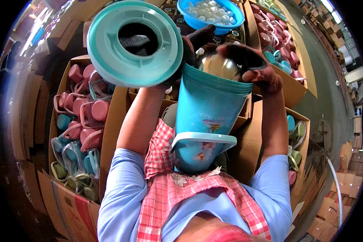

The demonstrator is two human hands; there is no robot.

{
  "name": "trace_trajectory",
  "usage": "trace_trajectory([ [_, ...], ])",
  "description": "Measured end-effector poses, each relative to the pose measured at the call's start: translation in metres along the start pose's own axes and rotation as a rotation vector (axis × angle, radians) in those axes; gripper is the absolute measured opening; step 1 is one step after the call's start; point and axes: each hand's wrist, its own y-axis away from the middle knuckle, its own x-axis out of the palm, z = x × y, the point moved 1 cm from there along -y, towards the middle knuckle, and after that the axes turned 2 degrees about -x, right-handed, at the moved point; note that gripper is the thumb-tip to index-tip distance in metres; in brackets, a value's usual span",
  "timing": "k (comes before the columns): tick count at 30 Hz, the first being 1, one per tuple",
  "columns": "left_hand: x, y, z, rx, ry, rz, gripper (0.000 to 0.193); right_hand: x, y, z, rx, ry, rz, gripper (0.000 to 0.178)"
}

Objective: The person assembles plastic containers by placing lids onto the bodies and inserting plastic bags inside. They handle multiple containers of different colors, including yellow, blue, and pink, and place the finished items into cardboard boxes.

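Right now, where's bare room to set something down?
Grey floor lies bare between the upper-right carton and boxes farther right. Crowded: the mouth of the blue container, by the right hand, and the left carton, packed with coloured containers.

Pale lettering (215, 117) stands on the side of the turquoise container (207, 97), below the right hand (262, 69) and somewhat to its left. It is faint. Two small coloured prints (211, 125), farther below this hand, are too blurred for reading.
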Motion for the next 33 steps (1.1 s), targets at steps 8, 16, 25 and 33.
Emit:
trace_trajectory([
  [8,0.015,-0.016,-0.025,0.045,0.165,0.005,0.035,0.016,-0.012,0.027,0.108,0.822,0.035,0.045],
  [16,0.01,-0.041,-0.039,0.335,0.111,-0.186,0.035,0.039,-0.045,0.039,0.36,1.187,0.21,0.043],
  [25,0.04,-0.041,-0.036,0.168,0.111,0.094,0.029,0.024,-0.055,0.044,-0.357,1.684,-0.201,0.058],
  [33,0.091,-0.006,-0.055,0.799,-0.998,0.352,0.041,-0.036,-0.051,-0.023,-0.224,0.506,-0.393,0.06],
])
